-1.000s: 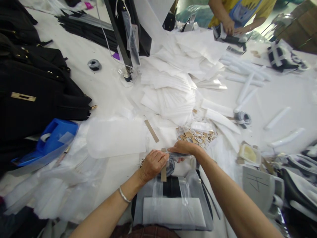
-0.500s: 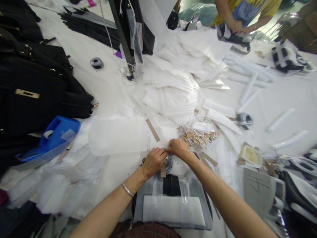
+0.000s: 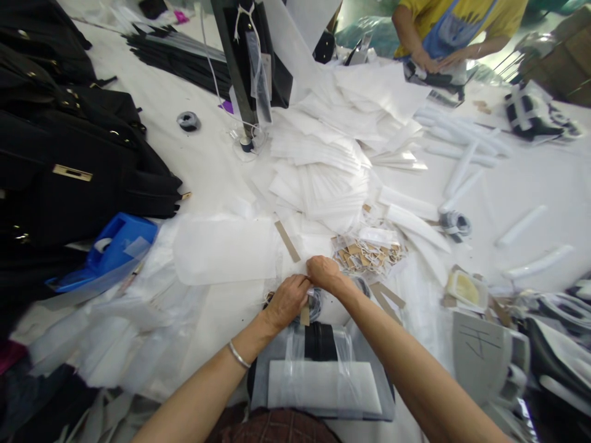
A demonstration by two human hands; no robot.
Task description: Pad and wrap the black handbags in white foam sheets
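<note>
My left hand [image 3: 290, 303] and my right hand [image 3: 324, 272] meet just beyond a bag [image 3: 319, 342] that lies in front of me. Both have their fingers pinched together, and whatever they hold is hidden between the fingertips. Under the left fingers shows a grey wrapped coil [image 3: 314, 304], with a brown strip [image 3: 305, 315] hanging across it. Grey and black, the bag carries a white foam sheet [image 3: 323, 386] and bands of clear plastic. To the right of my right hand lies a pile of tags with white strings [image 3: 369, 253].
White sheets [image 3: 318, 166] are heaped ahead, by a dark post [image 3: 235, 67]. Black bags [image 3: 69, 147] and a blue holder [image 3: 108, 249] are on the left. White foam tubes [image 3: 462, 163] lie right, beyond a grey bin [image 3: 482, 351]. Across the table, a person's hands [image 3: 436, 63] handle a wrapped item.
My right hand has shifted slightly left and up, its fingers still meeting the left hand's. The whole view has swung a little, so things on the left appear farther right.
</note>
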